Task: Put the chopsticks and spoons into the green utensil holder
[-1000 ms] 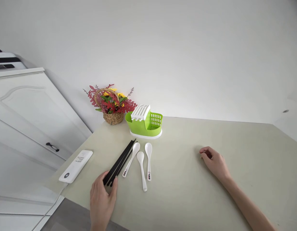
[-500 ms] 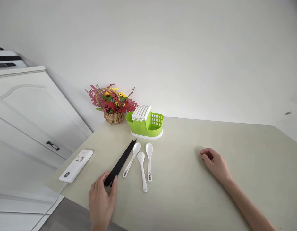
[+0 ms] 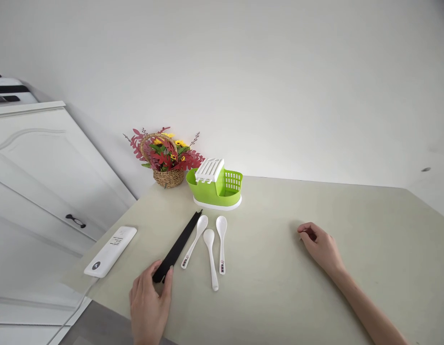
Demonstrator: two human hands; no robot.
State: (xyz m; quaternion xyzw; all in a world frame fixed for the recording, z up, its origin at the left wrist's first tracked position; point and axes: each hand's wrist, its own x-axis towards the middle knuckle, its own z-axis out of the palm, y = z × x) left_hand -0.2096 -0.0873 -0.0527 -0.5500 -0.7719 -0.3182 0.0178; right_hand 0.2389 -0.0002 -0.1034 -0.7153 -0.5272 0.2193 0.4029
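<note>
Black chopsticks (image 3: 178, 246) lie slanted on the table, bunched side by side. My left hand (image 3: 150, 296) pinches their near end between thumb and fingers. Just right of them rest three white spoons: one spoon (image 3: 195, 240) beside the chopsticks, a second spoon (image 3: 211, 258) nearer me, and a third spoon (image 3: 222, 244) on the right. Behind these stands a green cutlery holder (image 3: 207, 192) with a white slotted top and white base. My right hand (image 3: 321, 245) rests on the table well to the right, fingers curled, with nothing seen in it.
A wicker basket of artificial flowers (image 3: 169, 177) stands at the back left beside the holder. A white power bank (image 3: 111, 252) with a cable lies near the table's left edge. A white cabinet (image 3: 45, 191) is left of the table (image 3: 265, 268).
The chopsticks, spread apart a second ago, are pressed together into one bundle by my left hand. My right hand stays in place. The view shifts slightly.
</note>
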